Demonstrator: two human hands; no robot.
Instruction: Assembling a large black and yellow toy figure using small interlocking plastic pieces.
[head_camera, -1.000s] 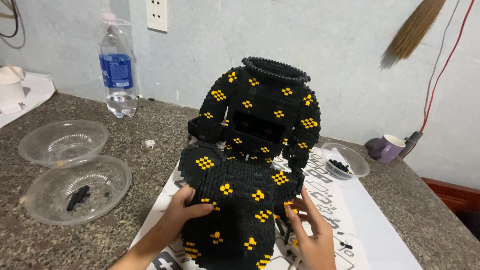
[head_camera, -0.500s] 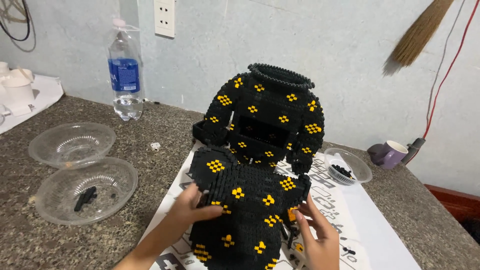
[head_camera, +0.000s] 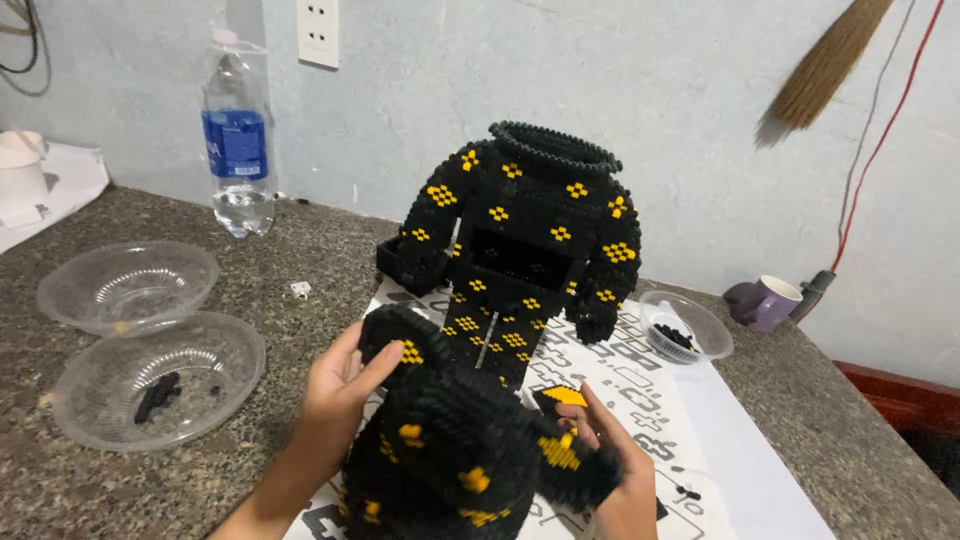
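Head view is showing me both my hands on a black brick-built piece with yellow spots (head_camera: 455, 455), which is sitting low in front of me on the printed instruction sheet (head_camera: 640, 385). My left hand (head_camera: 340, 385) is gripping its upper left corner, thumb lying over a yellow spot. My right hand (head_camera: 615, 460) is clasping the lower right part, fingers curled around a rounded black end. Both hands are closing on that one piece, one on each side of it.

Just behind it, the headless black brick torso with yellow spots (head_camera: 535, 235) is standing upright on the same sheet, arms hanging down. To my left, two clear plastic bowls (head_camera: 130, 285) are resting on the speckled stone counter (head_camera: 300, 250), the nearer bowl (head_camera: 165, 375) holding a few black bricks. A water bottle (head_camera: 237, 135) is standing by the wall. To my right, a small clear bowl of black bricks (head_camera: 685, 325) and a purple mug (head_camera: 765, 300) are sitting near the sheet's edge.
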